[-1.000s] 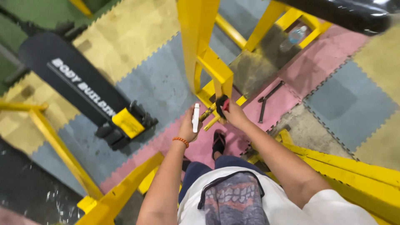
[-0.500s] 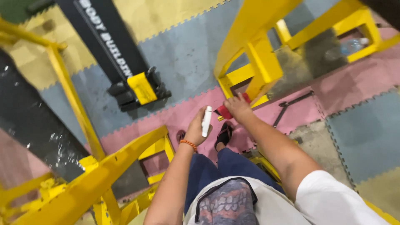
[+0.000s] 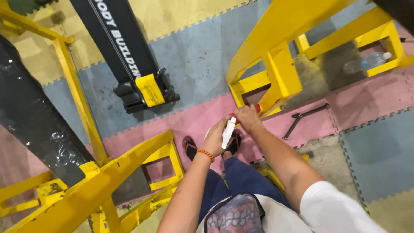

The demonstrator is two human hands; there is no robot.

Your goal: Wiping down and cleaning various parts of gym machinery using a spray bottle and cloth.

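Observation:
My left hand (image 3: 215, 137) grips a slim white stick-shaped object (image 3: 227, 133), held upright just in front of my knees. My right hand (image 3: 246, 117) is closed around a red object (image 3: 257, 108), pressed against the lower part of a yellow metal frame (image 3: 276, 64). Most of the red object is hidden by my fingers. The two hands are close together, almost touching. An orange bead bracelet (image 3: 205, 153) sits on my left wrist. My sandalled feet (image 3: 189, 147) rest on the pink floor mat below.
Yellow steel frames (image 3: 112, 168) surround me on the left and front. A black padded bench (image 3: 123, 43) with a yellow bracket lies on the foam mats (image 3: 189, 60). A dark metal bar (image 3: 304, 116) lies on the pink mat. A plastic water bottle (image 3: 366, 61) lies at top right.
My view has tilted and shifted. My left hand with the white stick has moved closer to my right hand. The right hand stays at the base of the yellow frame.

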